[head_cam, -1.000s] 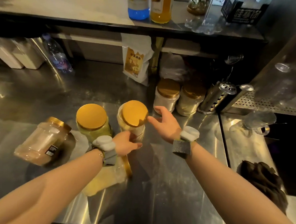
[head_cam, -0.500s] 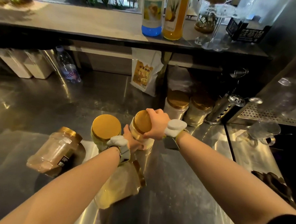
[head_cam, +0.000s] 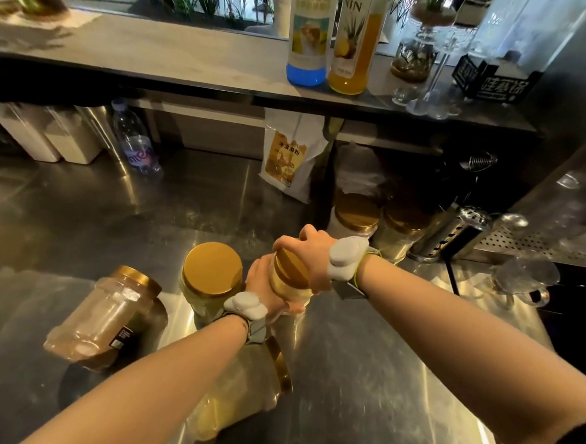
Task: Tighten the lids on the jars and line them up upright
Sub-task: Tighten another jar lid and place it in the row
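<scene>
A clear jar of pale powder [head_cam: 289, 288] stands tilted at the counter's middle. My left hand [head_cam: 263, 288] wraps its body from the left. My right hand [head_cam: 308, 252] is clamped over its gold lid [head_cam: 290, 264]. Just left of it a second gold-lidded jar [head_cam: 212, 268] stands upright. A jar of pinkish powder [head_cam: 102, 316] lies on its side further left, lid pointing away. Another jar of yellow powder [head_cam: 240, 390] lies on its side under my left forearm. Two more gold-lidded jars [head_cam: 355, 215] [head_cam: 403, 225] stand upright behind.
The steel counter [head_cam: 361, 380] holds a white powder bag [head_cam: 288, 156], a water bottle [head_cam: 135, 140] and white containers [head_cam: 43, 131] at the back. A perforated metal shaker [head_cam: 452, 231] and a glass cup [head_cam: 524, 280] sit right. Syrup bottles [head_cam: 310, 34] stand on the upper shelf.
My right hand moved from open beside the jar onto its lid and closed there. My left hand slid further up around the jar's body. The camera view shifted downward.
</scene>
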Action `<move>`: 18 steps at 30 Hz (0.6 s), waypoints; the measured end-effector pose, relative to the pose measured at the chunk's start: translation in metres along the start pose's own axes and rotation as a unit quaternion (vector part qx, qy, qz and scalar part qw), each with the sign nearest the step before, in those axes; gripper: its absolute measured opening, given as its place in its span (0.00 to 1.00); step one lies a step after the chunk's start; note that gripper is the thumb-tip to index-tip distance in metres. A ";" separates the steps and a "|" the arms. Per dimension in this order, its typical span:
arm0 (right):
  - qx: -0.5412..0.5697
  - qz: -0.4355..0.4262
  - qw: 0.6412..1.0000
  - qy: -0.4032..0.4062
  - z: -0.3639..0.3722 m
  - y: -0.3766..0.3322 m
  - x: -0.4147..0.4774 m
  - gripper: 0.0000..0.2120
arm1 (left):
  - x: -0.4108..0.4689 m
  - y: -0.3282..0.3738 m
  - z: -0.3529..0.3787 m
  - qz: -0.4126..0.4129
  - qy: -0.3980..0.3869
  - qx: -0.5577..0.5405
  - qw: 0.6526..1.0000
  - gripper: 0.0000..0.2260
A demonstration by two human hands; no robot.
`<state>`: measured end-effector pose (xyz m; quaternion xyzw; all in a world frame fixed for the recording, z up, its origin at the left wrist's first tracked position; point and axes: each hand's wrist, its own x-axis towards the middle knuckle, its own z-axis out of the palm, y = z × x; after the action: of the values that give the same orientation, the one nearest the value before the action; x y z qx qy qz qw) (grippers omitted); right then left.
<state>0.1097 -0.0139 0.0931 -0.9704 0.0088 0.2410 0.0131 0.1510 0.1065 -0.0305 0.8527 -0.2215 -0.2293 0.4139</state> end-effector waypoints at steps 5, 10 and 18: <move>0.034 -0.024 0.998 0.044 0.018 0.021 -0.023 0.44 | -0.004 0.009 0.000 0.028 -0.040 0.038 0.998 0.49; 0.031 -0.055 0.993 0.098 0.049 0.049 -0.045 0.46 | -0.002 0.021 0.016 0.023 -0.144 0.036 0.989 0.48; 0.035 -0.058 0.990 0.121 0.074 0.079 -0.067 0.49 | 0.011 0.036 0.042 0.085 -0.132 0.074 0.985 0.38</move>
<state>0.0142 -0.0898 0.0578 -0.9902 -0.0372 0.1204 0.0597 0.1292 0.0550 -0.0268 0.8210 -0.3625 -0.2871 0.3348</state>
